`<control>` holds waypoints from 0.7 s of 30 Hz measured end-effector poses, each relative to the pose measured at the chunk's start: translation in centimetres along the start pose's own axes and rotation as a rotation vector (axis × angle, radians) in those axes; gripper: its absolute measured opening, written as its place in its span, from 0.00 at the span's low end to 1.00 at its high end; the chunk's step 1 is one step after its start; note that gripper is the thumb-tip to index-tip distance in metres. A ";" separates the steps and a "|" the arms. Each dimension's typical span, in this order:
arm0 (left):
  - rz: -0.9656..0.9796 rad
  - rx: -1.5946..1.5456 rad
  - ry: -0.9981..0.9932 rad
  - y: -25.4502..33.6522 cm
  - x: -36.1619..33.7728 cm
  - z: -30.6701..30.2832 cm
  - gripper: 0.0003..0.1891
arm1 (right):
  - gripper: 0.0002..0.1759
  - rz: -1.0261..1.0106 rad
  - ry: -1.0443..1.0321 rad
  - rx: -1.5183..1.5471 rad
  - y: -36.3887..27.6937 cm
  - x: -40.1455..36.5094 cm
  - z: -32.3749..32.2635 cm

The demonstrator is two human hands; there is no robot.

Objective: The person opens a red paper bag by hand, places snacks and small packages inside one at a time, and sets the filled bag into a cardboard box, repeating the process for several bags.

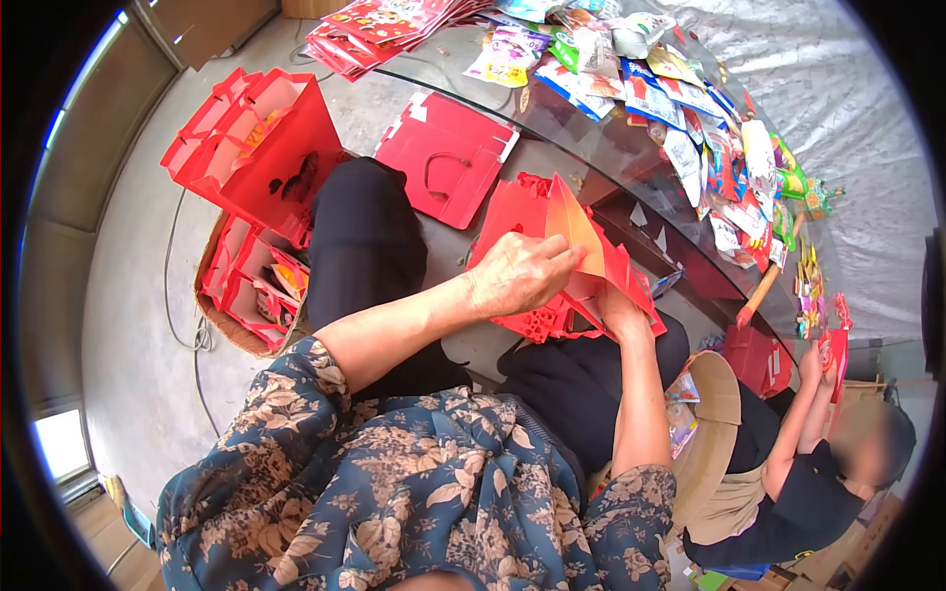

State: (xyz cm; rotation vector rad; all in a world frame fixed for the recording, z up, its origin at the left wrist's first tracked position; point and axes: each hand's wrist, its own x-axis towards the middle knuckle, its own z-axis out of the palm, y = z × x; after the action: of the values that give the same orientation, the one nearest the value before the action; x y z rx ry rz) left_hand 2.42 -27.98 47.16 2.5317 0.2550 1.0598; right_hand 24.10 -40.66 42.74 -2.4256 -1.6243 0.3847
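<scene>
A red paper bag (616, 281) with an orange inner side lies over my lap, its mouth spread. My left hand (527, 271) is closed on the upper edge of this bag, fingers pinched together. My right hand (619, 313) reaches inside the bag's mouth, and its fingers are hidden by the red paper. Beneath and beside the bag are more red pieces with cut-out edges (542, 323). Just beyond my left hand, a flat red bag (443, 158) with a dark cord handle lies near my knee.
Snack packets (650, 98) are heaped on the glass table (611, 148). Red printed bags (379, 34) lie at its far edge. Upright red bags (261, 148) stand at left, above a carton (212, 286) of filled bags. A co-worker (803, 483) sits at right beside another carton (714, 433).
</scene>
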 end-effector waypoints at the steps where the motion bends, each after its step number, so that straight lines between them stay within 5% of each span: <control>1: -0.009 -0.003 -0.001 0.1 -0.2 0.3 0.18 | 0.26 -0.026 -0.054 0.018 0.4 0.2 0.2; 4: -0.029 -0.014 0.009 0.0 -0.1 0.7 0.18 | 0.24 -0.051 -0.043 -0.143 0.9 -0.3 -0.2; 10: -0.001 -0.056 -0.046 1.1 -0.4 0.9 0.18 | 0.22 0.024 -0.292 0.009 1.1 -2.0 0.9; 21: 0.151 -0.150 0.089 2.4 1.0 -0.3 0.21 | 0.22 0.054 -0.152 0.016 0.0 3.0 0.7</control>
State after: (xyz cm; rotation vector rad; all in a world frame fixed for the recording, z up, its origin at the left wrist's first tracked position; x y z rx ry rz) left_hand 2.93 -29.73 49.02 2.4028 0.0071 1.2026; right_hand 24.95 -37.83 41.71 -2.4866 -1.6088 0.6027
